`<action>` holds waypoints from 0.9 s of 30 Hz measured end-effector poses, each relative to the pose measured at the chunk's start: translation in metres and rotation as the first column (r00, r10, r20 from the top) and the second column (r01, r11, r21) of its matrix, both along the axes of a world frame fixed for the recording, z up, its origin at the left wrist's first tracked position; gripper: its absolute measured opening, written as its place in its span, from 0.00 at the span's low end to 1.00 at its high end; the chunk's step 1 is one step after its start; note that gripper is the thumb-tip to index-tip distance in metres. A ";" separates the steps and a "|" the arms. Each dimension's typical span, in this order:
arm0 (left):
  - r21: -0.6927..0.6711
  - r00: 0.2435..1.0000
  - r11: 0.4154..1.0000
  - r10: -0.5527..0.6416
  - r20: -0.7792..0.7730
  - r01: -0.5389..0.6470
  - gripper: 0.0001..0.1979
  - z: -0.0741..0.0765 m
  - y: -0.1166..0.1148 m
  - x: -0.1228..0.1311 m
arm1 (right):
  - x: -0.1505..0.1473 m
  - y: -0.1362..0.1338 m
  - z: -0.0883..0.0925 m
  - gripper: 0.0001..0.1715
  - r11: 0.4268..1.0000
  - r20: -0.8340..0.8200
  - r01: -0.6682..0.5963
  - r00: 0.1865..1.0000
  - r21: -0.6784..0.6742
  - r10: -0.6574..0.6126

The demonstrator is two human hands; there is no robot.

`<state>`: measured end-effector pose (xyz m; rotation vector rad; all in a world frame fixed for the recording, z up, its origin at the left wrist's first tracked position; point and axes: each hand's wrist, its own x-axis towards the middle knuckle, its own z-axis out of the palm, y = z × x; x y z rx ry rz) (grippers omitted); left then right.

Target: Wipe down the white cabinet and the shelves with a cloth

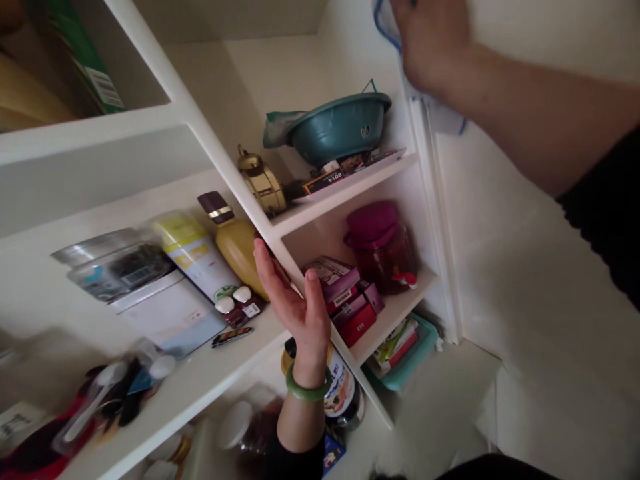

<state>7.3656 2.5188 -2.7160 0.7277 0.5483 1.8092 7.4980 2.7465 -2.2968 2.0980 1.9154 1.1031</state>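
My left hand (295,307) has its fingers stretched out and rests against the white upright divider (220,167) of the shelf unit. A green bangle (309,385) circles that wrist. High on the right, my right hand (433,47) holds a whitish cloth with a blue edge (447,117) against the side panel of the unit. The upper part of this hand is cut off by the frame. Nearest my left hand stand a yellow bottle with a dark cap (237,247) and a stack of purple and red boxes (345,293).
A teal basin (337,130) and a gold alarm clock (263,183) stand on the upper shelf. Below is a jar with a magenta lid (383,250), above a turquoise tray (407,373). Tins (165,310), small bottles and loose items line the left shelf.
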 end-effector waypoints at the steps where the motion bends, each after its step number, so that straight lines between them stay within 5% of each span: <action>1: -0.002 1.000 1.000 0.004 -0.009 -0.004 0.45 0.000 0.000 -0.001 | 0.006 -0.024 -0.012 0.36 1.000 0.010 0.024 1.000 0.016 -0.024; 5: 0.006 1.000 1.000 0.027 -0.008 -0.027 0.44 0.000 0.001 -0.002 | 0.045 -0.137 -0.063 0.42 0.986 0.040 0.156 0.986 0.056 -0.159; 11: -0.006 1.000 1.000 0.016 -0.015 -0.016 0.46 -0.002 0.003 -0.001 | 0.123 -0.324 -0.142 0.30 0.957 0.104 0.264 0.962 -0.122 -0.252; 14: -0.007 0.999 1.000 0.003 -0.054 -0.003 0.49 0.000 0.004 -0.003 | 0.140 -0.387 -0.168 0.29 0.935 0.035 0.325 0.946 -0.145 -0.323; 17: 0.002 0.990 0.999 0.032 -0.139 -0.032 0.53 0.004 0.004 -0.006 | 0.135 -0.386 -0.169 0.31 0.927 0.019 0.349 0.937 -0.137 -0.350; 24: 0.083 0.961 0.992 0.109 -0.253 -0.091 0.50 0.014 0.004 -0.017 | 0.085 -0.234 -0.103 0.36 0.972 0.131 0.211 0.972 -0.103 -0.197; 27: 0.039 0.959 0.996 0.084 -0.270 -0.076 0.53 0.015 -0.010 -0.018 | 0.088 -0.239 -0.107 0.38 0.964 0.106 0.243 0.967 -0.110 -0.232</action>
